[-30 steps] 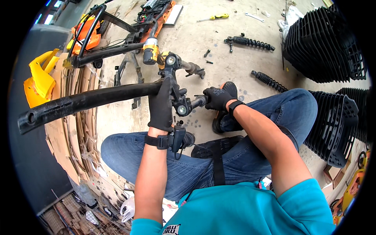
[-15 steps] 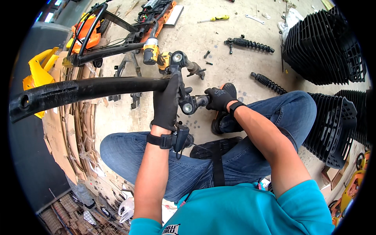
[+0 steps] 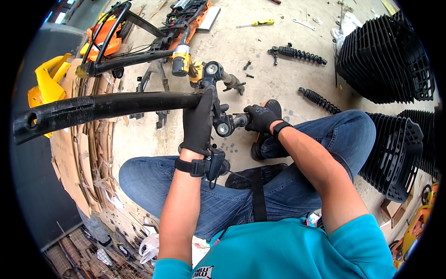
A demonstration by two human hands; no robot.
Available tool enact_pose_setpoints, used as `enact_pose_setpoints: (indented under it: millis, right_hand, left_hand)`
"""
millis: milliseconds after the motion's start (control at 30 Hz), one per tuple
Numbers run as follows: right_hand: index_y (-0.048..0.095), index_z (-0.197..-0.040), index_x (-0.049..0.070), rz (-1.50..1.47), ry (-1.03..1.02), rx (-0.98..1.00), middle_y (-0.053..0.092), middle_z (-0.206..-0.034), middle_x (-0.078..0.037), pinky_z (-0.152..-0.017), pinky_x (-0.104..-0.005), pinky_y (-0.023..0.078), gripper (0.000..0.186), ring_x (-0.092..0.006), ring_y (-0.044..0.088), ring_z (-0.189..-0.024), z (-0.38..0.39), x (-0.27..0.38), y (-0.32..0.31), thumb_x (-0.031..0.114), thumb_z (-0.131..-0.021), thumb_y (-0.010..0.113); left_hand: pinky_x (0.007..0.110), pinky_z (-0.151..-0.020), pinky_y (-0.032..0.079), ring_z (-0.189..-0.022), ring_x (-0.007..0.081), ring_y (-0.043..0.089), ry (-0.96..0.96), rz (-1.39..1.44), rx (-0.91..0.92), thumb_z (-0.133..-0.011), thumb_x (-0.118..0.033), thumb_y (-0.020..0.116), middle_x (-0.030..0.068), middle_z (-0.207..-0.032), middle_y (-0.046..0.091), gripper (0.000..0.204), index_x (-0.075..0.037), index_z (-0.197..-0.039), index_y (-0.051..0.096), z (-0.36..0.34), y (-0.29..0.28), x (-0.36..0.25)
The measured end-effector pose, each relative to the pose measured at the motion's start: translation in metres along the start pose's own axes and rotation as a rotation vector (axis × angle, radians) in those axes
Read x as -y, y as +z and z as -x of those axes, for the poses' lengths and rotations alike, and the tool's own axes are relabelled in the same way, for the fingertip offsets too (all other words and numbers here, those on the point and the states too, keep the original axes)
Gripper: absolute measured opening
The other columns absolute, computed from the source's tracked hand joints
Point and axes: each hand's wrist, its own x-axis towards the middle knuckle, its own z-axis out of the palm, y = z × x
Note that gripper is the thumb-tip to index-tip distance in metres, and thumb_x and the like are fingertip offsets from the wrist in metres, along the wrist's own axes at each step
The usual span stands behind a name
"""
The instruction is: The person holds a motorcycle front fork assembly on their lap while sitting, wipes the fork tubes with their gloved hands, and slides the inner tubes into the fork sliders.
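Observation:
A long black metal tube point(image 3: 116, 105) stretches to the left, with a hole near its flattened end. At its right end is a black bracket point(image 3: 223, 128) with round silver bolt heads. My gloved left hand point(image 3: 198, 123) is wrapped round the tube where it meets the bracket. My gloved right hand point(image 3: 260, 118) is closed on a short metal spindle point(image 3: 241, 121) at the bracket's near end. A second spindle point(image 3: 233, 83) sticks out of the far end. Just behind the bracket is a yellow-and-black cordless power tool point(image 3: 181, 63).
Coil-spring shock absorbers point(image 3: 299, 54), a yellow-handled screwdriver point(image 3: 256, 23), a wrench point(image 3: 304, 24) and loose bolts lie on the concrete. Stacked black plastic baskets point(image 3: 383, 58) stand right. A black frame point(image 3: 125, 65), yellow panels point(image 3: 49, 83) and flattened cardboard point(image 3: 74, 162) are left.
The view has shifted very slightly. Both hands keep their places on the tube and spindle, with no clear movement of the parts.

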Motion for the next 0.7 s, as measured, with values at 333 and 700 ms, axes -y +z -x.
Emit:
enact_pose_setpoints:
  millis: [333,700]
  right_hand:
    - [0.051,-0.124,0.006,0.003,-0.006,-0.001,0.058,-0.114,-0.019,-0.092,-0.0391,0.046,0.067,-0.0346,0.057,-0.108,0.0,0.001,-0.0001,0.029,-0.067,0.079]
    - [0.051,-0.124,0.007,0.026,-0.018,-0.009,0.058,-0.114,-0.019,-0.091,-0.0389,0.046,0.066,-0.0343,0.057,-0.107,0.0008,0.0011,-0.0001,0.03,-0.067,0.078]
  left_hand:
    - [0.033,-0.069,0.056,-0.084,0.0241,0.067,-0.01,-0.083,0.022,-0.091,-0.031,0.06,0.0055,-0.087,0.058,0.034,0.0,-0.104,0.059,-0.0024,-0.0067,0.0031]
    - [0.033,-0.067,0.055,-0.082,0.0238,0.068,0.005,-0.073,0.022,-0.091,-0.032,0.06,0.006,-0.086,0.059,0.034,-0.001,-0.105,0.06,-0.003,-0.0083,0.0052]
